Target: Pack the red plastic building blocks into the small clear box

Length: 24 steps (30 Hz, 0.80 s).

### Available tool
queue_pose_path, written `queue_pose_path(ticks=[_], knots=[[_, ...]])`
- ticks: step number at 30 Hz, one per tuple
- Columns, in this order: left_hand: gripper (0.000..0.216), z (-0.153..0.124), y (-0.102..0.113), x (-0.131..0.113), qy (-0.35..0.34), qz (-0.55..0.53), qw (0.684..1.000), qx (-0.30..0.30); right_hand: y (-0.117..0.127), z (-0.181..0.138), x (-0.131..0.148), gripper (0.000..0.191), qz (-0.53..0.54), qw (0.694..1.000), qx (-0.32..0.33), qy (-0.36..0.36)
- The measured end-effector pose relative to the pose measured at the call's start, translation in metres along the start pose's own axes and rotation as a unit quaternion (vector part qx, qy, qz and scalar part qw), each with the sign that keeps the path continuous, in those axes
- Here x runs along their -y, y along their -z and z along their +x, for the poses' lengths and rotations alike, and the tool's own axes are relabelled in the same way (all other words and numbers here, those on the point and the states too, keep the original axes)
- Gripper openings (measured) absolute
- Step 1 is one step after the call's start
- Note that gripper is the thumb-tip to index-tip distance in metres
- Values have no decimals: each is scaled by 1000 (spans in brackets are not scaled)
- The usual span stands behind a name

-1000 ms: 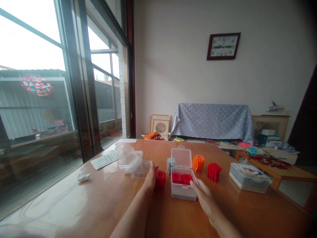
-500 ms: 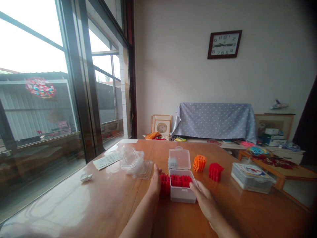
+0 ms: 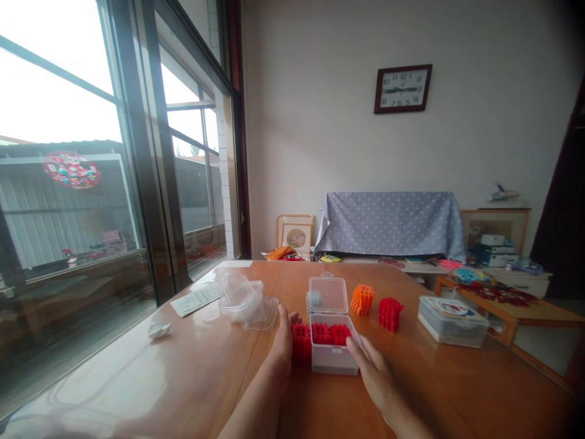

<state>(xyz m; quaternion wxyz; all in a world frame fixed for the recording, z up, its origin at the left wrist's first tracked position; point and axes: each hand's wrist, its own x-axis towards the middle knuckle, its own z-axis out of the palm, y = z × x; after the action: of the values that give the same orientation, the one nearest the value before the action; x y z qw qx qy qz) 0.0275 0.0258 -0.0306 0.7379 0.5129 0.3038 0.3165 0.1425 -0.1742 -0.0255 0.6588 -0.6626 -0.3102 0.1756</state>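
A small clear plastic box (image 3: 334, 361) stands on the table with its hinged lid (image 3: 328, 295) tipped back. Red interlocking plastic pieces (image 3: 329, 333) fill its upper part. Against the box's left side rests another stack of red interlocking pieces (image 3: 301, 342). My left hand (image 3: 284, 338) cups that stack from the left, thumb up and fingers partly hidden behind it. On the other side, my right hand (image 3: 371, 361) grips the box's right wall, its thumb at the front right rim. Behind the box are an orange stack (image 3: 362, 299) and a red stack (image 3: 390, 314) of similar pieces.
To the left lie nested clear containers (image 3: 242, 299), a printed paper sheet (image 3: 196, 300) and a crumpled tissue (image 3: 158, 330). A larger lidded plastic box (image 3: 452, 322) sits at the right. The wooden table (image 3: 183, 384) runs along a window.
The view has turned slightly, so most things sit a little further left. Both hands keep about the same place at the red stack and the box.
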Motion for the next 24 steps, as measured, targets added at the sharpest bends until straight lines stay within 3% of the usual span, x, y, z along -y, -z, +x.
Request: queue_pose_path(ticks=[7, 12, 17, 24], knots=[[102, 1, 7, 6, -33, -30, 999, 6, 2, -4, -3, 68, 17, 998, -52, 16], [102, 1, 8, 9, -46, 15, 999, 22, 3, -5, -3, 71, 4, 998, -49, 31], [100, -1, 7, 8, -59, 19, 998, -3, 7, 0, -14, 75, 13, 999, -49, 2], [83, -35, 16, -4, -100, 60, 993, -16, 9, 6, -27, 73, 64, 991, -113, -31]])
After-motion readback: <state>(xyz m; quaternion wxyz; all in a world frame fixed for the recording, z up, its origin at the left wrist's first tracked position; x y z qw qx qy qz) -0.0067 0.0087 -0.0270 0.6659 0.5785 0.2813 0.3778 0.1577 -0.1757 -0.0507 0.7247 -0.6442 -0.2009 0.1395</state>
